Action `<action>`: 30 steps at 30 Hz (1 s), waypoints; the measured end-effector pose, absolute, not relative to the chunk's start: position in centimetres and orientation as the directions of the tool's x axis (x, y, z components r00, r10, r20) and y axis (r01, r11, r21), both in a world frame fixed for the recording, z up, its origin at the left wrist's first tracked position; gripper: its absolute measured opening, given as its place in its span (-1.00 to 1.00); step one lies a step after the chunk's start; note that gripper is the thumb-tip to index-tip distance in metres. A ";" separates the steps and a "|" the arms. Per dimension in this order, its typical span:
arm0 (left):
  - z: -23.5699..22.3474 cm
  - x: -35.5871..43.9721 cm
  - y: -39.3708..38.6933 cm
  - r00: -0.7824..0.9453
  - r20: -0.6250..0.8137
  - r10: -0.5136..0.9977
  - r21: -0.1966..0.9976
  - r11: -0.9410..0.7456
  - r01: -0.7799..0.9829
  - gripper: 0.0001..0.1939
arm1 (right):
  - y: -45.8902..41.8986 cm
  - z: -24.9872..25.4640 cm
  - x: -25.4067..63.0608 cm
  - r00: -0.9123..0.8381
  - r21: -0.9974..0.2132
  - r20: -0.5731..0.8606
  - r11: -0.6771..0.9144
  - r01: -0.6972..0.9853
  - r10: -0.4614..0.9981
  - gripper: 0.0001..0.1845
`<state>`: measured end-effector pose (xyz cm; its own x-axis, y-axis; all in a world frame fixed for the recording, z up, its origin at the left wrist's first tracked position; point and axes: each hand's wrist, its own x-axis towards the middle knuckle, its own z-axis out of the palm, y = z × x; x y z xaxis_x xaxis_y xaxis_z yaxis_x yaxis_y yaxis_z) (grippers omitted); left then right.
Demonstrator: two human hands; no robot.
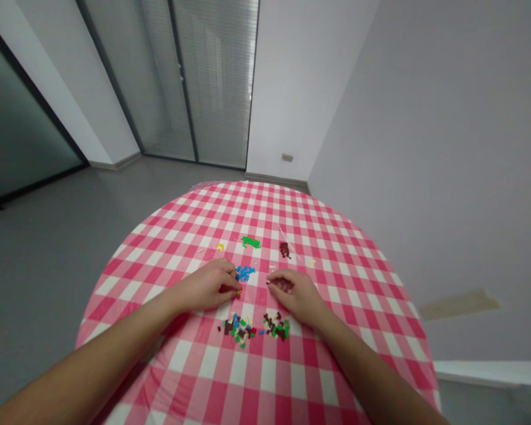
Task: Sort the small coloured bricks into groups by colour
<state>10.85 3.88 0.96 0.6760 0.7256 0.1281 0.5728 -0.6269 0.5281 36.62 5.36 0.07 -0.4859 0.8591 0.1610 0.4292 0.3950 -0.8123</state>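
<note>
My left hand [214, 284] is closed, thumb and fingers nearly together, with tiny yellow and dark pieces [238, 293] at its fingertips. Just beyond those fingertips lies a pile of small blue pieces [245, 273], which look like toy bricks. My right hand [297, 294] is curled in a pinch, and a tiny dark brown piece [268, 282] shows at its tips. Nearer to me are two mixed heaps: a multicoloured heap [238, 329] on the left and a brown and green heap [277, 326] on the right.
Farther back on the round table with a red-and-white checked cloth [265, 389] lie a green pile [250, 242], a dark brown pile [284, 250], a few yellow pieces [220, 247] and pale pieces [312, 262]. A wall [446, 177] stands to the right, glass doors [194, 88] behind.
</note>
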 end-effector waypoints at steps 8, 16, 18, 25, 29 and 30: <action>0.4 11.0 4.0 0.700 0.168 0.695 0.562 -0.651 0.511 -0.83 | 6.3 -0.3 37.6 -0.376 -0.802 0.176 0.354 0.481 0.910 -0.91; 0.7 12.0 3.2 0.747 0.201 0.633 0.572 -0.696 0.435 -0.82 | 8.4 -1.0 39.0 -0.275 -0.575 0.244 0.367 0.731 0.930 -0.95; 0.7 12.2 3.1 0.757 0.207 0.619 0.567 -0.707 0.423 -0.82 | 9.2 -1.3 39.0 -0.244 -0.502 0.238 0.335 0.797 0.940 -0.94; 0.5 12.2 3.1 0.760 0.204 0.617 0.587 -0.698 0.410 -0.79 | 9.8 -1.1 39.3 -0.239 -0.417 0.233 0.319 0.851 0.943 -0.90; 0.7 12.0 3.2 0.728 0.197 0.657 0.606 -0.665 0.436 -0.74 | 9.4 -1.0 39.3 -0.315 -0.405 0.235 0.387 0.829 0.920 -0.83; 0.7 11.9 3.3 0.719 0.190 0.669 0.607 -0.655 0.449 -0.73 | 9.3 -1.0 39.3 -0.334 -0.401 0.228 0.401 0.824 0.915 -0.81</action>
<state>11.90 3.26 0.73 0.7186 0.6689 0.1902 0.4494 -0.6554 0.6071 39.27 9.33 -0.98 -0.3344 0.9146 0.2275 0.8237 0.4009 -0.4009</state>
